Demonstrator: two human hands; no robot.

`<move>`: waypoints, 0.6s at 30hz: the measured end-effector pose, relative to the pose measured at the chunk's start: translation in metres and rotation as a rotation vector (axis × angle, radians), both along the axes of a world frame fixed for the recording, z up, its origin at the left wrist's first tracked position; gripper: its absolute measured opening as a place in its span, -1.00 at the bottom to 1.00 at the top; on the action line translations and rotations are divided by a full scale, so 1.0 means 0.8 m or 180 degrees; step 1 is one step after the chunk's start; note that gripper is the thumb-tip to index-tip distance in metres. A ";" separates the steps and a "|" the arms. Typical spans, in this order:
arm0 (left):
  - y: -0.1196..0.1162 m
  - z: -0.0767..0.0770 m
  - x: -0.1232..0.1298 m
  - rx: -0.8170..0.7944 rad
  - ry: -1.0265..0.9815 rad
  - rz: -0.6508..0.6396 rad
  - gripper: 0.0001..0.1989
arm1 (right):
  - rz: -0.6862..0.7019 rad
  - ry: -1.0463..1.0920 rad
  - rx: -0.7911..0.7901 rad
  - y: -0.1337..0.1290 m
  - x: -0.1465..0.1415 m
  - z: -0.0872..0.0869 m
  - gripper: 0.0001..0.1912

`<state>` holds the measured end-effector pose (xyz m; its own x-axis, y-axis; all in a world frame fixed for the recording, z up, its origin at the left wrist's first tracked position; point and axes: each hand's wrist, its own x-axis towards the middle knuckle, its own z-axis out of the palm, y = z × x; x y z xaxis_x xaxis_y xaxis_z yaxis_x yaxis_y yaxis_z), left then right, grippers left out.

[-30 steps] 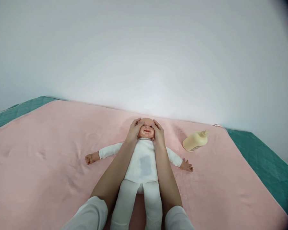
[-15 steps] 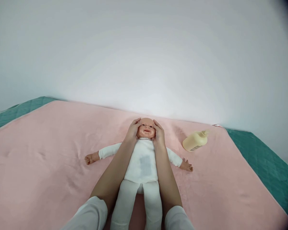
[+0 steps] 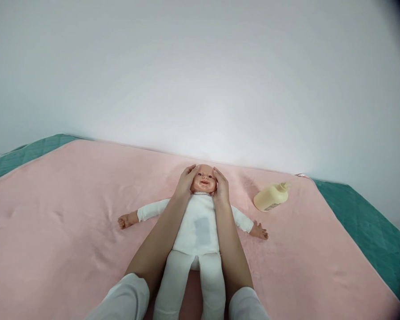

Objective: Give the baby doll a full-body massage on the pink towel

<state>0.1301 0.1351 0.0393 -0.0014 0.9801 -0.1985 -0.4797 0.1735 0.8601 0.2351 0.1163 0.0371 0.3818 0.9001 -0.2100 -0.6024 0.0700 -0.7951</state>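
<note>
A baby doll (image 3: pixel 198 222) with a white cloth body lies on its back, arms spread out to both sides. My left hand (image 3: pixel 186 181) cups one side of the doll's head (image 3: pixel 204 179), its fingers against the temple. On the other side of the head rests my right hand (image 3: pixel 221 184), curved round it in the same way. Between my hands the doll's face points up. A grey-blue patch shows on the front of the white torso. My forearms lie along both sides of the body.
A pale yellow pump bottle (image 3: pixel 270 197) lies on its side to the right of the doll. The pink blanket (image 3: pixel 70 213) covers a green quilted surface (image 3: pixel 363 222) that shows at both sides. A white wall (image 3: pixel 200 80) rises behind.
My hands and the doll's head have shifted very slightly to the right. Both hands remain on the head.
</note>
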 end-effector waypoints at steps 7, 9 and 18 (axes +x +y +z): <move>0.003 -0.008 -0.001 0.0150 0.0359 0.0050 -0.51 | 0.0106 -0.0169 -0.0004 0.000 0.001 -0.002 -0.42; 0.003 -0.010 -0.001 0.0170 0.0470 0.0048 -0.50 | 0.0129 -0.0206 -0.0003 0.002 0.002 -0.006 -0.39; 0.001 -0.008 -0.001 0.0076 0.0344 0.0092 -0.55 | 0.0087 -0.0375 -0.0036 0.007 0.005 -0.018 -0.35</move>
<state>0.1292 0.1362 0.0330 -0.0499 0.9838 -0.1724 -0.3884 0.1399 0.9108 0.2390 0.1220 0.0224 0.3798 0.9083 -0.1753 -0.5064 0.0455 -0.8611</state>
